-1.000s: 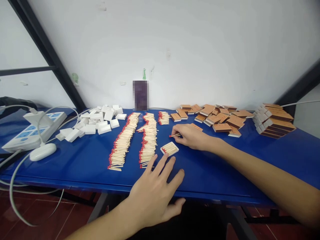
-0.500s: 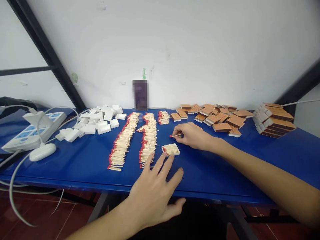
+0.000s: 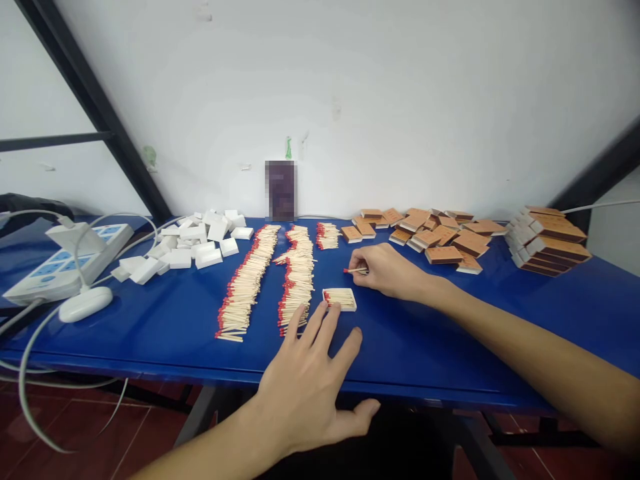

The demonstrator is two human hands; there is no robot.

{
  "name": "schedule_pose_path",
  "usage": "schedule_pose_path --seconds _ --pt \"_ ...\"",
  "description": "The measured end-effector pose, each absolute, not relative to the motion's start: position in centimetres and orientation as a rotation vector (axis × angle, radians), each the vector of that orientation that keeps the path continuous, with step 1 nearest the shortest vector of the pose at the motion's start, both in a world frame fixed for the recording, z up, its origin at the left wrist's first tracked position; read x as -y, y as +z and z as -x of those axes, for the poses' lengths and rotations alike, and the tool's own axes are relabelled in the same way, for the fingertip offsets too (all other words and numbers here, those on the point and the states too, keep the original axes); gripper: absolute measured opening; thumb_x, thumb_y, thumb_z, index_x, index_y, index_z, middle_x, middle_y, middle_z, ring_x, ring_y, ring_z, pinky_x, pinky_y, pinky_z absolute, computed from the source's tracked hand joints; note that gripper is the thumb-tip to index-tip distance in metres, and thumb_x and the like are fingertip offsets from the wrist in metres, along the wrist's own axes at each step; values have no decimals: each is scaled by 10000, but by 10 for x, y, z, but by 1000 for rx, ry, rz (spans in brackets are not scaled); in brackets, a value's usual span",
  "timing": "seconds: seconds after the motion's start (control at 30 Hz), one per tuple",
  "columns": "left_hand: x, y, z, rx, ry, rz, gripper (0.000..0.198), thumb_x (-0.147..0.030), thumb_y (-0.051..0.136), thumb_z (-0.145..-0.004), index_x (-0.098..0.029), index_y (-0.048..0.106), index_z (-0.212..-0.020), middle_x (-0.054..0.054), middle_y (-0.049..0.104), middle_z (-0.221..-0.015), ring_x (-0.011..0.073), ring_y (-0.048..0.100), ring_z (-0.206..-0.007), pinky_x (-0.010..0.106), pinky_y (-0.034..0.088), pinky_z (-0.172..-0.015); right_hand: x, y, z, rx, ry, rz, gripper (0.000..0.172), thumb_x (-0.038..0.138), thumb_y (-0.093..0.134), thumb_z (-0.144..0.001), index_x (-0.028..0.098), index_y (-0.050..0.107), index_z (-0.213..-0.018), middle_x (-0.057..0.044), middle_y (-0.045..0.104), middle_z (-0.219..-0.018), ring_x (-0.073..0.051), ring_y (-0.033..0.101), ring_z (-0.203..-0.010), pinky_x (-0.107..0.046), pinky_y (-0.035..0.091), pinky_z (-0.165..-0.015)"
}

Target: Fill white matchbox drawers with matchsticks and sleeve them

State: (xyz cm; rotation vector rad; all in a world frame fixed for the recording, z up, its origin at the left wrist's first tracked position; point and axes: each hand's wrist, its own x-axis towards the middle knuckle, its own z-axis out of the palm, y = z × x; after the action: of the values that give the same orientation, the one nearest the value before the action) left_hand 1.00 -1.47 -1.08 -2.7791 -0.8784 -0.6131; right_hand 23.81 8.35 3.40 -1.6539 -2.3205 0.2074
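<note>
A small white tray filled with matches (image 3: pixel 341 299) lies on the blue table (image 3: pixel 150 327), just right of two long rows of red-tipped matches (image 3: pixel 273 280). My left hand (image 3: pixel 310 380) rests flat near the table's front edge, fingers spread, its fingertips touching the tray's near left corner. My right hand (image 3: pixel 387 270) lies just behind the tray and pinches a few matches (image 3: pixel 354 270), red tips pointing left.
A heap of empty white trays (image 3: pixel 193 243) lies at back left, beside a power strip (image 3: pixel 65 260) with cables. Orange matchbox sleeves (image 3: pixel 440 237) are scattered at back right, with a stack of them (image 3: pixel 547 240) farther right. A short third match row (image 3: pixel 327 235) sits at the back.
My left hand slid slightly forward until its fingertips reached the tray. The tray turned a little and now lies squarer. My right hand shifted slightly right with its matches.
</note>
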Motion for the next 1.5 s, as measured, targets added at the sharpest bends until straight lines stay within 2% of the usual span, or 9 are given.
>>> schedule_pose_path --seconds 0.2,0.33,0.4,0.57,0.83,1.5 --pt "15 -12 -9 870 -593 2775 653 -623 485 -887 -174 516 -1360 237 429 -1468 409 374 -1389 584 311 -1105 -67 45 -230 2202 411 1385 56 212 643 -775 178 681 -752 -36 728 -773 -156 639 -702 -258 467 -631" --pt "15 -13 -10 881 -593 2765 634 -605 484 -898 -175 509 -1362 240 381 -1502 402 365 -1397 573 314 -1105 -59 42 -220 2282 543 1239 84 258 662 -799 179 689 -798 -23 721 -771 -144 638 -699 -249 468 -626" --pt "15 -13 -11 884 -587 2770 629 -602 485 -898 -174 509 -1360 241 370 -1510 398 356 -1405 568 316 -1105 -58 39 -217 2325 521 1216 91 269 669 -808 181 693 -809 -23 725 -787 -145 638 -710 -249 458 -622" --pt "15 -14 -11 875 -588 2767 625 -606 478 -900 -162 523 -1337 255 381 -1497 396 349 -1410 571 303 -1114 -59 32 -215 2390 430 1169 47 155 649 -795 180 690 -796 -10 726 -769 -130 629 -681 -238 432 -613" --pt "15 -13 -11 880 -576 2789 616 -602 472 -905 -160 527 -1332 242 356 -1518 392 330 -1420 569 293 -1122 -60 28 -218 2444 250 1088 104 211 611 -873 187 705 -837 -47 711 -826 -163 621 -773 -285 449 -695" --pt "15 -12 -11 875 -607 2779 604 -594 485 -902 -154 550 -1311 226 411 -1489 382 363 -1401 553 301 -1124 -52 36 -221 2496 321 1095 196 286 577 -916 195 747 -879 -53 684 -824 -146 611 -721 -264 446 -638"
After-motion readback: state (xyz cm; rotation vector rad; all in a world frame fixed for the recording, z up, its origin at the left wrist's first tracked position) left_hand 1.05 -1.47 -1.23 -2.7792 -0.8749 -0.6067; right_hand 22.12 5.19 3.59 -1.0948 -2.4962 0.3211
